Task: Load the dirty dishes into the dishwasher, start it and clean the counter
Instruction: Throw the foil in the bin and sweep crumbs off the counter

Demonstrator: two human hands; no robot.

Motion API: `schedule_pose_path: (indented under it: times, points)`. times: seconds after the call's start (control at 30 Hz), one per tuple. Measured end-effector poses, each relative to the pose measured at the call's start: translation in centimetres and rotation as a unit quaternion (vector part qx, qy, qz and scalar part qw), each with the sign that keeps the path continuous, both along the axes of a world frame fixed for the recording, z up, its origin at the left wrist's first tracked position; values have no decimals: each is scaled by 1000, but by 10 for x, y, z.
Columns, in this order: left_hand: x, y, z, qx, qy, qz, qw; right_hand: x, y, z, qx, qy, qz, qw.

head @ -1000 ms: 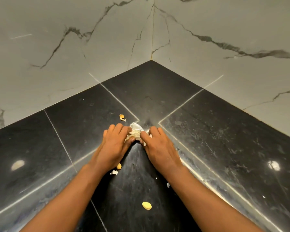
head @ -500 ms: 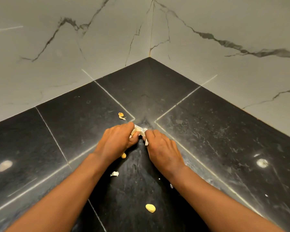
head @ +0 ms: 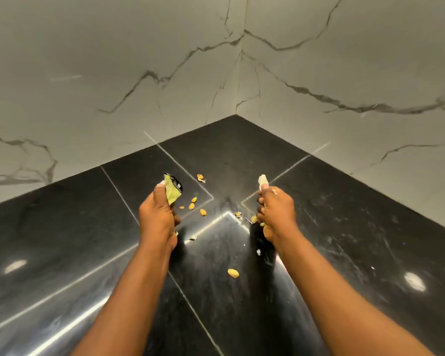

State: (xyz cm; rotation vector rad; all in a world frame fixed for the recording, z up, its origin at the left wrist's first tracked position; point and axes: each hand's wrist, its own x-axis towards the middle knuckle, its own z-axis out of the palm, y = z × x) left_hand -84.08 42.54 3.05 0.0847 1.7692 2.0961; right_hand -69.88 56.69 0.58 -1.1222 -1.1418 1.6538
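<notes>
my left hand (head: 157, 217) pinches a green wrapper scrap (head: 173, 192), my right hand (head: 276, 214) grips a pale scrap (head: 263, 181), hands apart over the black counter (head: 62, 227). yellow nut bits (head: 203, 212) lie scattered on the counter between them, one nut (head: 233, 273) nearer me.

Both hands are raised above a black tiled worktop (head: 345, 227) in a corner of white, grey-veined marble walls (head: 113, 73). The left hand (head: 157, 217) pinches a yellow-green piece of wrapper (head: 172, 192) with a dark printed edge; the right hand (head: 276, 214) grips a pale scrap (head: 263, 181), well apart from the left. Between and below them lie scattered yellowish nut pieces (head: 192, 206), one lone nut (head: 233, 273) nearer the camera, and small white flecks (head: 258, 252). Bright light spots reflect off the glossy tiles.
</notes>
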Motion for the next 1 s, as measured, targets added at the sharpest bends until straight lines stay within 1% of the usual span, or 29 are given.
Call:
schedule_pose_path:
  times: [0.03, 0.13, 0.2, 0.27, 0.4, 0.43, 0.53, 0.63, 0.73, 0.77, 0.83, 0.9, 0.97, 1.0]
  points:
    - [10, -7, 4, 33, -44, 9, 998, 7, -10, 5, -47, 54, 7, 997]
    - [48, -30, 15, 111, -134, 18, 985, 31, -45, 18, -122, 156, 44, 979]
    - [74, -53, 24, 152, -165, 16, 974, 50, -71, 22, -171, 223, 73, 957]
    - [98, -79, 31, 194, -177, 7, 965, 69, -99, 24, -216, 277, 89, 932]
    - [156, -142, 35, 244, -205, 7, 948, 107, -167, 26, -285, 361, 114, 880]
    - [172, -157, 32, 253, -216, 6, 943, 116, -185, 25, -299, 388, 124, 863]
    - [214, -200, 17, 269, -258, 19, 928, 138, -238, 17, -358, 468, 146, 795]
    - [245, -252, -6, 296, -297, 48, 907, 163, -291, 2, -400, 494, 166, 754]
    - [271, -309, -37, 293, -319, 69, 899, 196, -343, -29, -447, 496, 182, 722]
    - [279, -327, -51, 283, -326, 73, 899, 208, -360, -42, -461, 496, 182, 713]
    - [295, -364, -87, 249, -348, 83, 900, 233, -393, -80, -498, 472, 166, 708]
    - [311, -403, -133, 188, -368, 97, 905, 256, -427, -125, -545, 458, 162, 683]
    - [327, -441, -181, 125, -392, 112, 905, 272, -463, -166, -574, 407, 135, 697]
    - [334, -459, -207, 105, -406, 119, 900, 278, -480, -187, -577, 375, 119, 716]
